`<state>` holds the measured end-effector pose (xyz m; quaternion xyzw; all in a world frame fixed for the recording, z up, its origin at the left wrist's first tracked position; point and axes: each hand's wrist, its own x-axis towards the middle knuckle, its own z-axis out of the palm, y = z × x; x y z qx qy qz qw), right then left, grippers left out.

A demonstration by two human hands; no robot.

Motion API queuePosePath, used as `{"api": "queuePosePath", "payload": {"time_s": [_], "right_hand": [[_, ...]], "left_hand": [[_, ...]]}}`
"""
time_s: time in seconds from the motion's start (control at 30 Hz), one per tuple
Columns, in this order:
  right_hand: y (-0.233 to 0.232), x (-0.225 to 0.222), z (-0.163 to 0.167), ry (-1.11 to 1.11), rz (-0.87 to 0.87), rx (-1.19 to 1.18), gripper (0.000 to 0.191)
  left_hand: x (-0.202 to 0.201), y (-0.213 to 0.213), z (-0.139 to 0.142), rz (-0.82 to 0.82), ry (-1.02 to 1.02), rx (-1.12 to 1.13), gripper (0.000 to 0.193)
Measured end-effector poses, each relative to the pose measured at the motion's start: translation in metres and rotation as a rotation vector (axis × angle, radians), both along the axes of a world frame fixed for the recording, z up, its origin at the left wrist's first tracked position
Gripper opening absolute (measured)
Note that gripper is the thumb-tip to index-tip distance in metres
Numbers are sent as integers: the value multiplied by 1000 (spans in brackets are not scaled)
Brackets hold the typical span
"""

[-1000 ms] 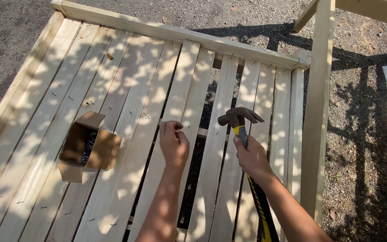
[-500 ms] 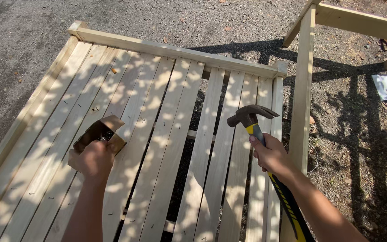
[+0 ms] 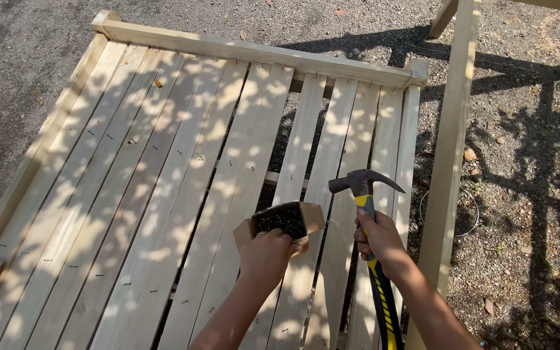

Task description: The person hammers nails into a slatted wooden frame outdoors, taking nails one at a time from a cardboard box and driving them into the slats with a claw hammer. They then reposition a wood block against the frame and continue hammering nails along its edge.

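Left hand [image 3: 266, 254] with fingers clamped on a small open cardboard box [image 3: 282, 222] of dark nails, held above the slatted wooden panel [image 3: 163, 175] near its right edge. Right hand [image 3: 378, 240] with fingers wrapped around the handle of a claw hammer [image 3: 364, 188], head raised just beside the box.

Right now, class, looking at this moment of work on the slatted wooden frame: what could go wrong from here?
1. The left hand holds the open cardboard box of small dark nails over gaps between the slats; tipped, nails could drop through.
2. The right hand grips the claw hammer close beside that hand; a swing might strike it.
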<state>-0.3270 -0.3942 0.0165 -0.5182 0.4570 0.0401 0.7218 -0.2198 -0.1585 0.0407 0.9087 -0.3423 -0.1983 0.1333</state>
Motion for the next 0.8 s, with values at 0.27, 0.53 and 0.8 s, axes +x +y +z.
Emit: {"api": "queuePosePath", "payload": {"time_s": [0.27,0.53,0.8], "right_hand": [[14,-2,-19,-34,96,-37,34],[38,43,-42,-104,278,-138,18],[44,29,-46,10,450,-66,13]], "left_hand": [[63,-22,-53,-289,32,239,16],[76,-14,-111,-394,-3,395,13],[64,-27,-122,-632,-129,413,13]]}}
